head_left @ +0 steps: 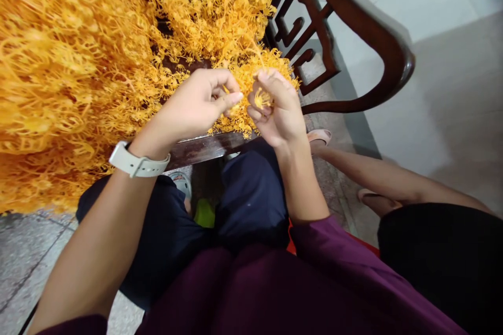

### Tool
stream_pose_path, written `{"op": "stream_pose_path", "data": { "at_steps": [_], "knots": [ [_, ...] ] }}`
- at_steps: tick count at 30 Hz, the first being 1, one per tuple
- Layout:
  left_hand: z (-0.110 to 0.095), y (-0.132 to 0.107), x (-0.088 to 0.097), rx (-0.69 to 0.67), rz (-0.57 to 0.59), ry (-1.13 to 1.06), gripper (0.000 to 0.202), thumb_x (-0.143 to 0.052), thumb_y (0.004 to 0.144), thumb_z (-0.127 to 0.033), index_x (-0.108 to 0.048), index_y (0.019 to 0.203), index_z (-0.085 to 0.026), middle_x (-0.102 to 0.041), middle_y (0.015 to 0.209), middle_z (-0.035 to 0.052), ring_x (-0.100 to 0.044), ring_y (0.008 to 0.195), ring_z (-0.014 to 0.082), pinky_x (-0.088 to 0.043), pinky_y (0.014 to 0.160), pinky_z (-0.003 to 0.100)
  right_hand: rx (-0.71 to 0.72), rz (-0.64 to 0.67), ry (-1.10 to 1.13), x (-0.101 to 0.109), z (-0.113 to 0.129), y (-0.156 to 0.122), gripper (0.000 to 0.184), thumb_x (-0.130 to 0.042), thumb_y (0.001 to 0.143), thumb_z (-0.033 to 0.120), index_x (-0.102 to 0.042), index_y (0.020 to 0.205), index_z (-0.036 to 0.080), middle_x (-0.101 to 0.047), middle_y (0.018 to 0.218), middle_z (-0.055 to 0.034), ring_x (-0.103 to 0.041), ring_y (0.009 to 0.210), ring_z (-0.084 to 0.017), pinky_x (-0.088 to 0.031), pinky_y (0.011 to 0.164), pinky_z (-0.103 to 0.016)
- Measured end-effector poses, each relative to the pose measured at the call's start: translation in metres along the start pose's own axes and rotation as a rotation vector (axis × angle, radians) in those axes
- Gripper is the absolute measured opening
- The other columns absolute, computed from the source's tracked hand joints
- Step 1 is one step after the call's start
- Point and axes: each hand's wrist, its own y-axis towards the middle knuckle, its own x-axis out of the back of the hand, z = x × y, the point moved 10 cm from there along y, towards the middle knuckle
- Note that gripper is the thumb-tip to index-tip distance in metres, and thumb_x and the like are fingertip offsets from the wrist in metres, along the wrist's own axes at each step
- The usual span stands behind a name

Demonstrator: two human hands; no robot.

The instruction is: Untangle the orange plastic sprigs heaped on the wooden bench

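My right hand point(279, 104) is closed around a small yellow plastic floret point(262, 98) with thin spidery petals. Its thumb and forefinger pinch what looks like a thin yellow stem at the top. Just to the left, my left hand point(204, 97) has thumb and forefinger brought together in a pinch; anything between them is too small to make out. The two hands are close but apart. Behind and below them lies a big heap of yellow artificial flower sprays point(90, 63), spread over a dark wooden seat point(208, 149).
A dark carved wooden armrest point(365, 26) curves at the right of the seat. Another person's bare leg point(365, 170) and sandalled foot point(320, 137) are at the right. A bright green object point(205, 213) shows on the floor between my knees.
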Motion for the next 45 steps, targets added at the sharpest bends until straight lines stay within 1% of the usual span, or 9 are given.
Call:
{"op": "stream_pose_path", "data": {
  "at_steps": [4, 8, 13, 17, 22, 26, 31, 40, 45],
  "knots": [
    [0.014, 0.006, 0.007, -0.067, -0.086, 0.250, 0.008, -0.077, 0.092, -0.022, -0.077, 0.084, -0.023, -0.065, 0.078, 0.0056, -0.064, 0.088, 0.0282, -0.049, 0.093, 0.041, 0.085, -0.061, 0.013, 0.012, 0.003, 0.004, 0.034, -0.085, 0.093, 0.042, -0.055, 0.093, 0.027, -0.053, 0.074, 0.0068, -0.036, 0.052, -0.006, -0.029, 0.046, -0.026],
    [0.021, 0.011, 0.003, -0.062, -0.137, 0.221, 0.008, -0.073, 0.092, -0.017, -0.078, 0.095, -0.023, -0.069, 0.093, 0.0086, -0.066, 0.108, 0.0333, -0.045, 0.106, 0.043, 0.162, -0.098, 0.005, 0.017, 0.004, 0.006, 0.031, -0.085, 0.093, 0.038, -0.057, 0.091, 0.026, -0.056, 0.078, 0.0068, -0.043, 0.053, -0.004, -0.027, 0.046, -0.024],
    [0.016, 0.014, -0.001, -0.071, -0.207, 0.206, 0.018, -0.067, 0.102, -0.028, -0.069, 0.084, -0.023, -0.069, 0.087, 0.0072, -0.068, 0.096, 0.0286, -0.050, 0.098, 0.041, 0.276, -0.099, -0.175, 0.019, 0.008, 0.006, 0.033, -0.080, 0.096, 0.052, -0.061, 0.097, 0.025, -0.063, 0.090, 0.0032, -0.060, 0.068, -0.009, -0.044, 0.056, -0.023],
    [0.021, 0.015, -0.007, -0.007, -0.181, -0.004, 0.029, -0.070, 0.103, -0.040, -0.066, 0.081, -0.022, -0.066, 0.079, 0.0038, -0.072, 0.091, 0.0243, -0.054, 0.084, 0.035, 0.308, -0.121, -0.240, 0.019, 0.007, 0.004, 0.035, -0.079, 0.096, 0.055, -0.062, 0.099, 0.025, -0.062, 0.088, 0.0025, -0.065, 0.077, -0.012, -0.049, 0.060, -0.024],
    [0.019, 0.014, -0.010, 0.028, -0.171, -0.173, 0.021, -0.083, 0.089, -0.011, -0.065, 0.081, -0.020, -0.069, 0.075, 0.0006, -0.069, 0.075, 0.0167, -0.054, 0.073, 0.029, 0.224, -0.091, -0.183, 0.014, 0.003, 0.003, 0.045, -0.084, 0.089, 0.059, -0.056, 0.091, 0.025, -0.060, 0.085, 0.0035, -0.062, 0.071, -0.011, -0.050, 0.058, -0.023],
    [0.015, 0.009, -0.022, 0.141, -0.069, -0.384, 0.021, -0.070, 0.096, -0.004, -0.067, 0.079, -0.017, -0.073, 0.074, 0.0023, -0.070, 0.069, 0.0144, -0.053, 0.071, 0.028, 0.101, -0.002, -0.082, 0.007, -0.002, 0.003, 0.045, -0.087, 0.087, 0.057, -0.055, 0.088, 0.025, -0.059, 0.076, 0.0057, -0.057, 0.063, -0.009, -0.047, 0.056, -0.024],
    [0.012, 0.002, -0.035, 0.225, 0.069, -0.579, 0.025, -0.068, 0.091, 0.003, -0.066, 0.077, -0.017, -0.066, 0.068, -0.0008, -0.068, 0.068, 0.0138, -0.052, 0.072, 0.029, 0.033, 0.169, 0.128, -0.013, -0.001, -0.001, 0.049, -0.097, 0.074, 0.044, -0.054, 0.088, 0.024, -0.046, 0.064, 0.0104, -0.037, 0.050, -0.004, -0.031, 0.049, -0.022],
    [0.008, 0.002, -0.039, 0.106, 0.155, -0.702, 0.025, -0.080, 0.068, -0.002, -0.065, 0.076, -0.020, -0.061, 0.070, -0.0015, -0.060, 0.066, 0.0126, -0.053, 0.066, 0.026, 0.047, 0.288, 0.223, -0.025, 0.005, -0.001, 0.059, -0.099, 0.072, 0.044, -0.044, 0.080, 0.024, -0.039, 0.067, 0.0094, -0.024, 0.051, -0.005, -0.026, 0.045, -0.022],
    [-0.004, -0.001, -0.023, 0.121, 0.082, -0.724, 0.022, -0.090, 0.076, -0.012, -0.071, 0.086, -0.020, -0.065, 0.075, 0.0003, -0.063, 0.068, 0.0127, -0.058, 0.068, 0.026, 0.052, 0.252, 0.344, -0.018, 0.007, 0.002, 0.053, -0.098, 0.076, 0.038, -0.048, 0.080, 0.022, -0.047, 0.070, 0.0082, -0.026, 0.053, -0.004, -0.028, 0.048, -0.019]
  ]
}}
